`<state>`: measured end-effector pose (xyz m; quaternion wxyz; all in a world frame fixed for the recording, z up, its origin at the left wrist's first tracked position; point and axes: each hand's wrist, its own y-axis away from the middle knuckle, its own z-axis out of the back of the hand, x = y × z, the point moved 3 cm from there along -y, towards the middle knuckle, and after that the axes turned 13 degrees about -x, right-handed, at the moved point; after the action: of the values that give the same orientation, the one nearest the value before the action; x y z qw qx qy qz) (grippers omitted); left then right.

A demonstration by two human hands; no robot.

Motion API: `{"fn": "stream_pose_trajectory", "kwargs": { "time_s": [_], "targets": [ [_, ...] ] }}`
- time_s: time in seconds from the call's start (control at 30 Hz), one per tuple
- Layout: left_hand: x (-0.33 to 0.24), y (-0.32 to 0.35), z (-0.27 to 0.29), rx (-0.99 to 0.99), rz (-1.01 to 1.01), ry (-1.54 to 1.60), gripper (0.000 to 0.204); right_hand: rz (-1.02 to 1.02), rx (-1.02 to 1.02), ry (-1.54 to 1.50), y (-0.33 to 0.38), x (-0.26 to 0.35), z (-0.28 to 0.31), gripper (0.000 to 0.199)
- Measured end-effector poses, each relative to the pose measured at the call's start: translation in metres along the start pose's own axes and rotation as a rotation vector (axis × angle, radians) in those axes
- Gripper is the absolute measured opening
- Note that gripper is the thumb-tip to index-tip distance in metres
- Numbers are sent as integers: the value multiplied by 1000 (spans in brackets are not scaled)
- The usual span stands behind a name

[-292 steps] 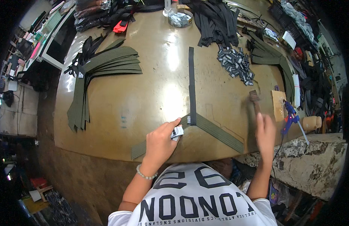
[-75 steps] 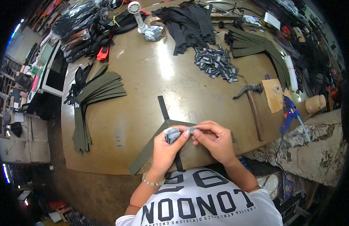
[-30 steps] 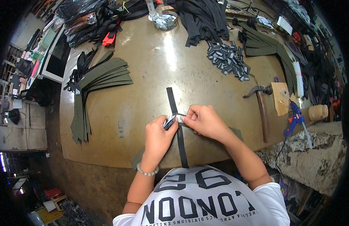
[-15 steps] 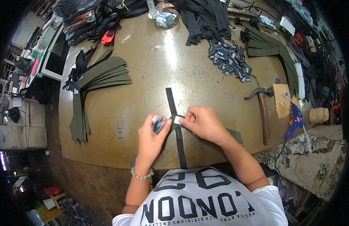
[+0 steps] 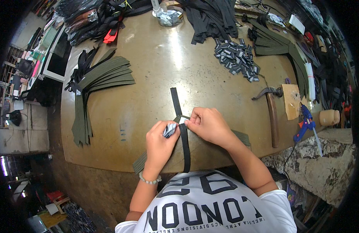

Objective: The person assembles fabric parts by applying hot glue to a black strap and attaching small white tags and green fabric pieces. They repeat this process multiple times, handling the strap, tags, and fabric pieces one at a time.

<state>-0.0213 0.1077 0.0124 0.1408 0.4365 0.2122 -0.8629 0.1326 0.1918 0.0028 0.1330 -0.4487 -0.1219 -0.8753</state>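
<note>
A black webbing strap [image 5: 175, 101] runs lengthwise in front of me, and an olive webbing strap [image 5: 241, 138] crosses it, mostly hidden under my hands and forearms. At the crossing lies a small white label [image 5: 183, 120]. My right hand [image 5: 208, 123] pinches this label between thumb and fingertips, pressing it against the straps. My left hand [image 5: 159, 140] is closed around a small bunch of grey-white labels [image 5: 170, 130]; its fingertips reach the left side of the crossing.
To the right are a hammer [image 5: 272, 120], a brown cardboard piece [image 5: 291, 103] and a blue glue gun [image 5: 306, 122]. Dark labels [image 5: 235, 58] are heaped farther back. Olive straps [image 5: 105, 75] lie at left, more [image 5: 274, 44] at back right. A clear tub [image 5: 169, 17] stands at the far edge.
My left hand has shifted slightly right, and the labels in it have turned. More of the olive strap's lower-left end shows. My right hand stays at the white label.
</note>
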Motion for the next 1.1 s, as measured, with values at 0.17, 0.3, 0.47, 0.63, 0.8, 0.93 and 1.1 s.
{"fn": "stream_pose_trajectory", "kwargs": {
  "time_s": [0.17,0.3,0.47,0.63,0.8,0.93,1.1],
  "targets": [
    [7,-6,-5,26,211,-39,22,112,-78,110,9,13,7,23],
    [8,-6,-5,19,165,-100,26,284,11,-51,18,28,12,28],
    [3,4,-9,-39,48,-249,34,273,36,-224,-25,27,1,11],
    [0,10,-9,-91,21,-305,35,302,41,-79,-49,30,4,10],
    [1,11,-6,-46,12,-273,22,528,133,1,3,41,22,12],
    [2,10,-8,-43,19,-322,24,446,102,-121,0,41,10,10],
    [4,12,-7,-75,29,-240,23,84,134,-346,-39,22,-6,7]
  ]
}}
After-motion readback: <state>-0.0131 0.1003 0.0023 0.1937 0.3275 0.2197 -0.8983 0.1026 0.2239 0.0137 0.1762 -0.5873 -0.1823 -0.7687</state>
